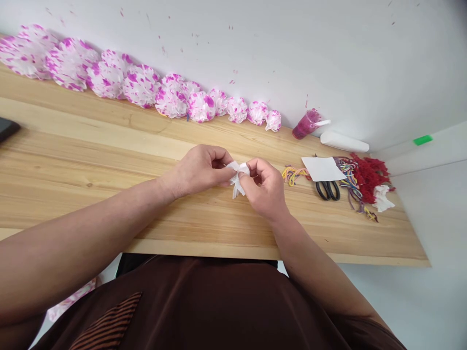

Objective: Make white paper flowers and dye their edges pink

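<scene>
Between my two hands is a small white tissue-paper flower [238,183], its thin layers partly fanned out and hanging downward. My left hand [204,170] pinches its left side between thumb and fingers. On the other side, my right hand [265,187] grips the paper with thumb and curled forefinger. Both hands hold it just above the wooden table [204,223]. My fingers cover part of the paper.
Pink-spotted paper pompoms [142,85] line the wall. Rightward stand a cup of purple liquid [306,124] and a white roll [345,141]. Black-handled scissors [327,190] lie under white paper sheets [323,168], beside coloured strings [295,175] and a red heap [368,176]. A dark object [7,129] lies far left.
</scene>
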Action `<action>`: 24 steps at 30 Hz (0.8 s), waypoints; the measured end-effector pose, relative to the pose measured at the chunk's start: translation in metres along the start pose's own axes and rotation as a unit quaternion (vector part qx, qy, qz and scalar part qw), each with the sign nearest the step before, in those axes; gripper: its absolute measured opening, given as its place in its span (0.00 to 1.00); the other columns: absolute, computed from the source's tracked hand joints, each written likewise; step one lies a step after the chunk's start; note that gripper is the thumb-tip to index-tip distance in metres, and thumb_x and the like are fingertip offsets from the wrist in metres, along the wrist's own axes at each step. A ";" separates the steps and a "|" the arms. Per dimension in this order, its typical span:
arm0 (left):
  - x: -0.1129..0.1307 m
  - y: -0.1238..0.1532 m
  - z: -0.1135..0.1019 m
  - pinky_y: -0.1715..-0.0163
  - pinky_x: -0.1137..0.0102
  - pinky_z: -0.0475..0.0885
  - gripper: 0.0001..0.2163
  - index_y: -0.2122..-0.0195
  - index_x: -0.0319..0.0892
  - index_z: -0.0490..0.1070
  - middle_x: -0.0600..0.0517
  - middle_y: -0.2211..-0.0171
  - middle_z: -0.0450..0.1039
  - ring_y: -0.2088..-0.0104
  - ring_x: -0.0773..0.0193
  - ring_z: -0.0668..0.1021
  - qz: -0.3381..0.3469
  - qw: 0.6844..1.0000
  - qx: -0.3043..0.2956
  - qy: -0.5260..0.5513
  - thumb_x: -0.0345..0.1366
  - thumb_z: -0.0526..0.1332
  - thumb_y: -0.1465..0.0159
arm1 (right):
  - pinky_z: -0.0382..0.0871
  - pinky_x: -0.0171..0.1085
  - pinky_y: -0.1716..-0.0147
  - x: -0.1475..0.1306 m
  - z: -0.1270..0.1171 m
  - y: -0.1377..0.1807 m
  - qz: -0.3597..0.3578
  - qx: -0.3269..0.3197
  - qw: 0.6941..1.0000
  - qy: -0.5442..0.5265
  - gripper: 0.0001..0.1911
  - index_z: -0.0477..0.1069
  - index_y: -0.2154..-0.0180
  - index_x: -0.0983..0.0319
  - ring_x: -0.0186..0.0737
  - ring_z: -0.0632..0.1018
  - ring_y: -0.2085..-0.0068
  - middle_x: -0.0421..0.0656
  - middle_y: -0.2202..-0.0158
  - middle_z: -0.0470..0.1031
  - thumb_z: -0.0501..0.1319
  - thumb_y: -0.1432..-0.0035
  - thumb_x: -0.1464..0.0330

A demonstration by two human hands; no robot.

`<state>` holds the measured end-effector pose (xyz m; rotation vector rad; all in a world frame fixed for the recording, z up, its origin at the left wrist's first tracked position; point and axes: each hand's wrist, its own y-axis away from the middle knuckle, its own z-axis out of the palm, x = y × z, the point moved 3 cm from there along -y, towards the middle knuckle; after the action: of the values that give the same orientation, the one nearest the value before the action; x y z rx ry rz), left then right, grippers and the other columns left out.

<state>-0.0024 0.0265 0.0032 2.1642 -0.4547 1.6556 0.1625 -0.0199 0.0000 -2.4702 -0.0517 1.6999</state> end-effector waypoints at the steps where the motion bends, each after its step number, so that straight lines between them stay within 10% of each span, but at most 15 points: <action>1: -0.001 0.000 0.000 0.72 0.69 0.73 0.07 0.68 0.41 0.78 0.51 0.73 0.80 0.72 0.61 0.80 0.000 1.000 0.001 0.001 0.39 0.68 0.43 | 0.62 0.34 0.76 0.000 0.000 0.000 0.001 0.002 1.000 -0.001 0.04 0.69 0.71 0.59 0.32 0.68 0.76 0.34 0.77 0.69 0.64 0.46 0.69; 24: 0.001 0.000 0.001 0.74 0.70 0.66 0.10 0.70 0.41 0.76 0.52 0.73 0.77 0.73 0.64 0.75 -0.009 1.000 0.006 -0.020 0.42 0.68 0.44 | 0.58 0.34 0.76 -0.001 0.003 0.001 0.012 -0.019 0.999 -0.044 0.05 0.68 0.73 0.59 0.30 0.66 0.76 0.34 0.78 0.67 0.63 0.46 0.70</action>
<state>-0.0017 0.0257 0.0044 2.2078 -0.4355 1.6106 0.1596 -0.0203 -0.0001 -2.4295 -0.0644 1.8344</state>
